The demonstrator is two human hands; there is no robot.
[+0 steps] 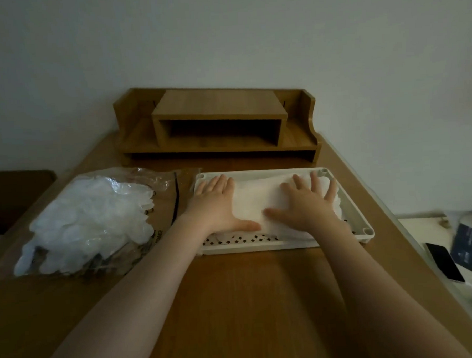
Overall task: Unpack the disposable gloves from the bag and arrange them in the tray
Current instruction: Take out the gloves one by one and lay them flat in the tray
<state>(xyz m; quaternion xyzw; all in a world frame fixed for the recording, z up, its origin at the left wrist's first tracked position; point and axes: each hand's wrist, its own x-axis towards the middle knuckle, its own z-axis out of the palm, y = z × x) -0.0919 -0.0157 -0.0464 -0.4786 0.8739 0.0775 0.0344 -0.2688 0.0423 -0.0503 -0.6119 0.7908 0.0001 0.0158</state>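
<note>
I have both hands flat on a stack of gloves (260, 202) lying in the white tray (360, 221), which sits toward the far right of the tabletop (249, 301), just in front of the wooden shelf (218, 122) at the far edge. My left hand (217, 204) presses the left end of the stack with its fingers straight and the thumb stretched along the near side; my right hand (309, 199) presses the right end, fingers spread, gripping nothing. The stack fills most of the tray, though a strip of the perforated floor shows along its near edge. I judge the task roughly half done: a second heap of gloves (89, 222) lies on the bag (165, 199) at the left edge of the tabletop, touching the tray's left side. Those remain to be moved across and flattened. Whether more gloves are hidden inside the bag I cannot tell.
</note>
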